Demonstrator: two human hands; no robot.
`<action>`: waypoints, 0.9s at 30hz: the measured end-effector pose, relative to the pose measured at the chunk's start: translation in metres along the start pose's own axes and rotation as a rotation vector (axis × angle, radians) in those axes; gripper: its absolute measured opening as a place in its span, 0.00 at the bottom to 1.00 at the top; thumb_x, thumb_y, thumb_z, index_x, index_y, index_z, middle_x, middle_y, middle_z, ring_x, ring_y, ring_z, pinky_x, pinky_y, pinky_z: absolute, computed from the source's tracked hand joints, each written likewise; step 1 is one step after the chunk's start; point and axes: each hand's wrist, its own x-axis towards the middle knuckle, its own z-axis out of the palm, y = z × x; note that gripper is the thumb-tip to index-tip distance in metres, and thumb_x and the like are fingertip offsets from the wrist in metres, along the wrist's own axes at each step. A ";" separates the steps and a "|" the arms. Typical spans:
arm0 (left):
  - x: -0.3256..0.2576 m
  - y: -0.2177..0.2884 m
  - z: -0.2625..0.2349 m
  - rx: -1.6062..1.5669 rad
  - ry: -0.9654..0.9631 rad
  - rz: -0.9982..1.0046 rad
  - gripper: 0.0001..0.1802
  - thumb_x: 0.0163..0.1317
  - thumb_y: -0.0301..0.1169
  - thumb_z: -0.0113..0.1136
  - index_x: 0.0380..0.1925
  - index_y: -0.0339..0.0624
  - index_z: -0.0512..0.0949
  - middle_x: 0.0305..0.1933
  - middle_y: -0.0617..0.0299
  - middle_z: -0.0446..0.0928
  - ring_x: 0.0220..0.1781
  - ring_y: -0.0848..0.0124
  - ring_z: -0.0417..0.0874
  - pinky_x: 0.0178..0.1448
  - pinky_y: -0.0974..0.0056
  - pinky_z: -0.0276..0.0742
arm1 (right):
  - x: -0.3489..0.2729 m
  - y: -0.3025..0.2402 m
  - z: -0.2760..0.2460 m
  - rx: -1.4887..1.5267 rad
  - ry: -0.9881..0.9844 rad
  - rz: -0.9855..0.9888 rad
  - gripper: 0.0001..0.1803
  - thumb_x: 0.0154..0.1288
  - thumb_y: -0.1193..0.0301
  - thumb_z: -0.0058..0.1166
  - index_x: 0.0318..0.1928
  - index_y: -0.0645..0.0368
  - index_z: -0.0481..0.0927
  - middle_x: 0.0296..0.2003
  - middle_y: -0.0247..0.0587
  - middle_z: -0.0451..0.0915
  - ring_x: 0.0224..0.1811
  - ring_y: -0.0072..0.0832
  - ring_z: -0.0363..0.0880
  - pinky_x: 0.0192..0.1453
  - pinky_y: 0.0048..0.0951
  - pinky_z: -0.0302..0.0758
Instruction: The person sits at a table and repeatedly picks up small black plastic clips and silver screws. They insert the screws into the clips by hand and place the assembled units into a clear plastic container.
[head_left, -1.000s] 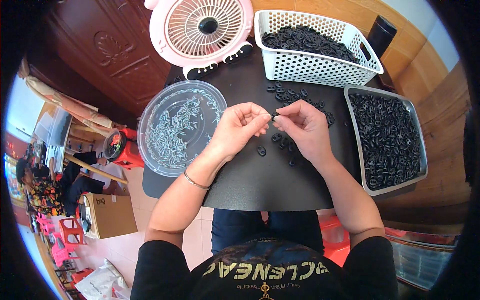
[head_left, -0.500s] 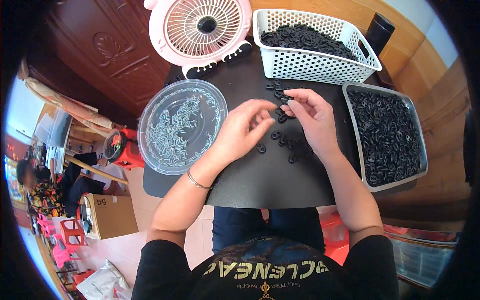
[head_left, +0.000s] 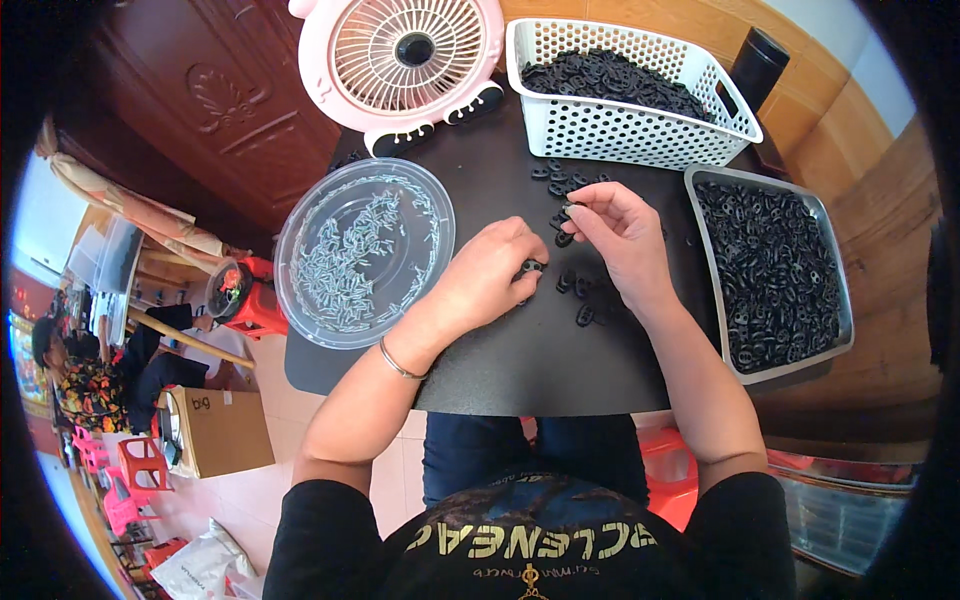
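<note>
My left hand [head_left: 487, 268] is closed, its fingertips pinching a small black oval piece with two holes [head_left: 532, 267], like a cord lock, just above the table. My right hand [head_left: 622, 240] is closed too, thumb and forefinger pressed together on something small, mostly hidden; a pale bit shows at the tips. Around the hands lie several loose black two-holed pieces [head_left: 584, 315] on the dark table. Left of my left hand stands a clear round tub [head_left: 283, 262] with many small, thin silvery pieces [head_left: 350, 265], perhaps springs.
A white perforated basket [head_left: 640, 137] of black pieces stands at the back right. On the right is a grey tray [head_left: 722, 290] filled with black two-holed pieces. A pink fan [head_left: 318, 60] stands behind the tub. Beyond the table at left, a person [head_left: 95, 385] sits near a cardboard box [head_left: 225, 430].
My left hand has lowered slightly and now has a black two-holed piece at its fingertips. My right hand has shifted slightly down, still pinching. Fewer loose pieces show between the hands.
</note>
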 end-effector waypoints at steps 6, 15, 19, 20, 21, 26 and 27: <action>0.000 0.005 -0.007 -0.031 0.016 -0.110 0.09 0.46 0.22 0.57 0.31 0.37 0.74 0.29 0.56 0.70 0.26 0.65 0.76 0.32 0.65 0.74 | -0.001 -0.004 0.001 -0.005 -0.019 0.033 0.09 0.60 0.77 0.51 0.41 0.65 0.75 0.32 0.38 0.78 0.34 0.21 0.78 0.39 0.20 0.74; 0.001 -0.004 -0.011 -0.329 0.018 -0.225 0.10 0.49 0.19 0.54 0.34 0.36 0.75 0.29 0.61 0.72 0.30 0.74 0.78 0.34 0.70 0.75 | -0.001 0.002 0.001 0.051 -0.059 0.013 0.11 0.61 0.78 0.49 0.44 0.66 0.74 0.36 0.40 0.78 0.37 0.22 0.78 0.42 0.20 0.74; 0.004 -0.003 -0.016 -0.861 0.032 -0.455 0.06 0.53 0.20 0.55 0.33 0.33 0.75 0.31 0.62 0.75 0.35 0.75 0.80 0.40 0.72 0.77 | -0.001 0.000 0.001 0.047 -0.067 0.017 0.11 0.61 0.78 0.48 0.44 0.66 0.74 0.35 0.39 0.78 0.37 0.22 0.78 0.42 0.20 0.74; 0.005 -0.002 -0.018 -0.996 0.043 -0.521 0.05 0.54 0.20 0.55 0.32 0.32 0.75 0.32 0.63 0.75 0.35 0.75 0.80 0.42 0.73 0.77 | -0.001 -0.001 0.002 0.047 -0.067 0.021 0.11 0.61 0.78 0.48 0.44 0.66 0.74 0.35 0.39 0.78 0.37 0.22 0.78 0.42 0.20 0.73; 0.005 -0.002 -0.018 -1.044 0.058 -0.506 0.05 0.54 0.20 0.55 0.33 0.32 0.75 0.33 0.62 0.75 0.36 0.74 0.80 0.43 0.73 0.77 | -0.001 0.000 0.001 0.052 -0.068 0.018 0.11 0.60 0.78 0.49 0.44 0.65 0.74 0.35 0.39 0.78 0.37 0.22 0.78 0.42 0.20 0.73; 0.003 -0.008 -0.016 -1.212 0.147 -0.449 0.06 0.54 0.18 0.54 0.33 0.32 0.75 0.32 0.59 0.78 0.35 0.72 0.80 0.46 0.71 0.77 | -0.002 0.001 0.002 0.042 -0.079 0.009 0.11 0.59 0.78 0.50 0.43 0.64 0.74 0.34 0.37 0.78 0.36 0.20 0.78 0.41 0.19 0.73; 0.003 -0.008 -0.017 -1.224 0.142 -0.459 0.05 0.54 0.19 0.54 0.33 0.33 0.75 0.32 0.59 0.77 0.36 0.72 0.80 0.46 0.71 0.76 | -0.002 0.001 0.001 0.048 -0.079 0.010 0.11 0.59 0.78 0.50 0.43 0.64 0.74 0.34 0.37 0.78 0.36 0.20 0.78 0.41 0.19 0.72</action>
